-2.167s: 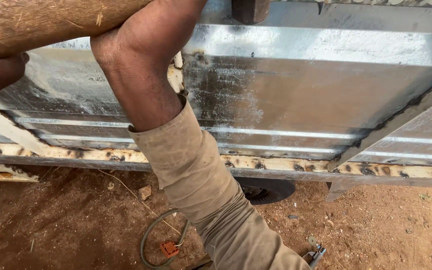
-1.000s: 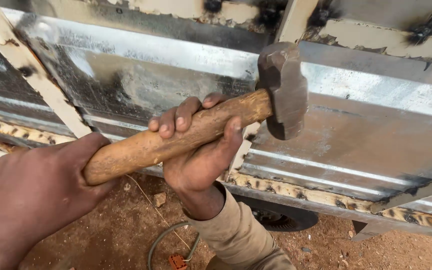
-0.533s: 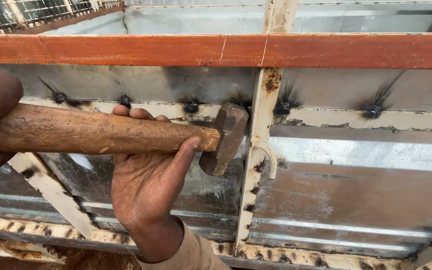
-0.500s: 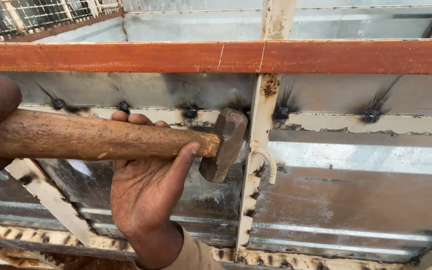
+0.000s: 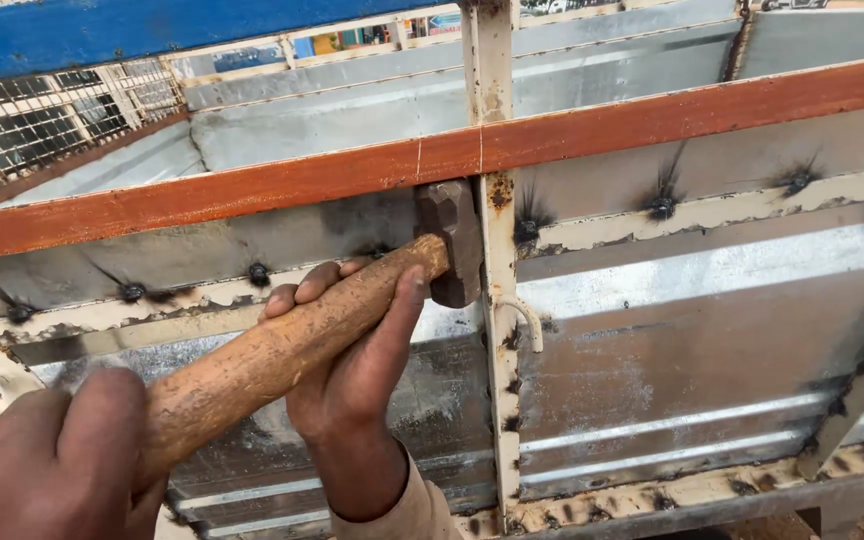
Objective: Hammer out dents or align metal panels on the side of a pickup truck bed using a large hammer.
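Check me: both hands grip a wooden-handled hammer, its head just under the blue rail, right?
Not quite: the head view shows the left hand and right hand gripping the hammer, its head just under the orange rail, not blue.

No packages, no labels, no screens — small colourful signboards (image 5: 422, 28), far background, top centre

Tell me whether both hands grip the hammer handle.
Yes: the left hand holds the handle end, the right hand wraps it near the head.
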